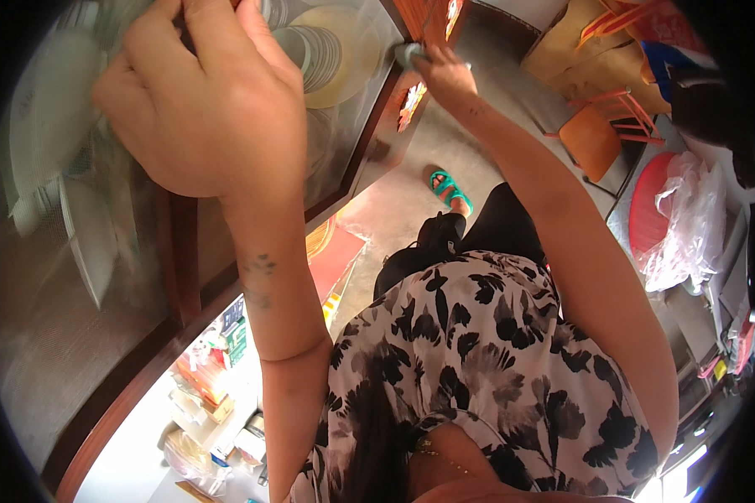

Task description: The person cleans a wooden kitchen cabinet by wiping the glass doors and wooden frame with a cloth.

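My left hand (207,100) is raised large at the upper left, its fingers curled in front of a glass-fronted wooden cabinet; a dark reddish bit shows between the fingers at the picture's top edge, too little to name. Farther right, my right hand (450,75) holds a grey-green cloth or sponge (409,56), blurred, against the cabinet's red-brown wooden frame (377,141). Behind the glass stand stacked bowls (324,63) and a yellowish plate (365,56). Colourful stickers (410,107) are on the frame near my right hand.
An orange-seated chair (588,141) stands on the grey floor to the right. Beyond it are a red round stool or basin (651,201) and a clear plastic bag (689,220). Cardboard (560,56) lies at the upper right. Boxes and bagged items (192,459) are at the lower left.
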The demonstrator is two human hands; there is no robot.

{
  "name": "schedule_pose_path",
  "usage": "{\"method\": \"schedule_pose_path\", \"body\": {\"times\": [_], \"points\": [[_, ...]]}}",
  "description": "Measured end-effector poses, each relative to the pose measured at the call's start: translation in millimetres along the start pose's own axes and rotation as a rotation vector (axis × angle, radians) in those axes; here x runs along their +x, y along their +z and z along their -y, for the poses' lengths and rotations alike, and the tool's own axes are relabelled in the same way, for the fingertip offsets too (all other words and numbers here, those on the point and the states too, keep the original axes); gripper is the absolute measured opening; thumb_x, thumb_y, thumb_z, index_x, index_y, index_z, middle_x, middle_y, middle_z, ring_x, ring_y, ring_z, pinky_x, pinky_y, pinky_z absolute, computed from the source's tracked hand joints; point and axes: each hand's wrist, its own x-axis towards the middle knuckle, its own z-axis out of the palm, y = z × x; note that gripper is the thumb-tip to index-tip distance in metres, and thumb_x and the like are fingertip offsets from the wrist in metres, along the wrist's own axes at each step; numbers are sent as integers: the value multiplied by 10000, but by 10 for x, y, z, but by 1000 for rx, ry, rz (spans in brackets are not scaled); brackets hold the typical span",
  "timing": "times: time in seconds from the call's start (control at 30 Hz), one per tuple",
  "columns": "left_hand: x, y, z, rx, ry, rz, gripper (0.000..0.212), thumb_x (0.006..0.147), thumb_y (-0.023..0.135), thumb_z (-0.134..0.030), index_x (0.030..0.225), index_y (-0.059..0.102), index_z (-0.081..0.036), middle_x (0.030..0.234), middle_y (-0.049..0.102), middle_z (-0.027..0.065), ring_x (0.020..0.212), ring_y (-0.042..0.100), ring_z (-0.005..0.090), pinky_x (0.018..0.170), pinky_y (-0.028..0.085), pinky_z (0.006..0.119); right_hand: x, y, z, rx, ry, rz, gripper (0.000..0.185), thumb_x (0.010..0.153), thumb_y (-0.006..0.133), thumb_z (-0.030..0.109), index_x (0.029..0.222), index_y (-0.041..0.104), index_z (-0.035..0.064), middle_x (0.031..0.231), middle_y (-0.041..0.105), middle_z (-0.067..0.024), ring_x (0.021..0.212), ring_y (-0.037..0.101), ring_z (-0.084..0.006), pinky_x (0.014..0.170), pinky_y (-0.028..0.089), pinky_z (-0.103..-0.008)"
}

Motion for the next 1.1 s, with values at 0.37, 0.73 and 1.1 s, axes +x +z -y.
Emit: {"method": "schedule_pose_path", "body": {"times": [0.37,0.73,1.1], "points": [[-65,128,166,101,70,3,271,859,803,-343,1101,791,-222,1036,665,-25,901,596,295,661,535,406,-1019,254,1435,302,-91,97,426,827,731,177,1236,645,95,1173,603,-84,1108,631,-266,861,586,-370],[36,-46,-19,113,39,90,295,926,749,-324,1172,755,-161,1088,636,6,935,580,283,705,537,396,-202,77,217,183,222,-1,489,936,595,89,1398,595,249,1327,576,-107,1228,605,-316,946,572,-448],[54,-97,2,141,43,150,329,957,720,-313,1235,739,-138,1112,639,31,938,583,289,713,533,403,-433,-161,290,686,556,-40,288,894,615,121,1176,675,116,1146,656,-182,1031,672,-418,885,567,-519]]}}
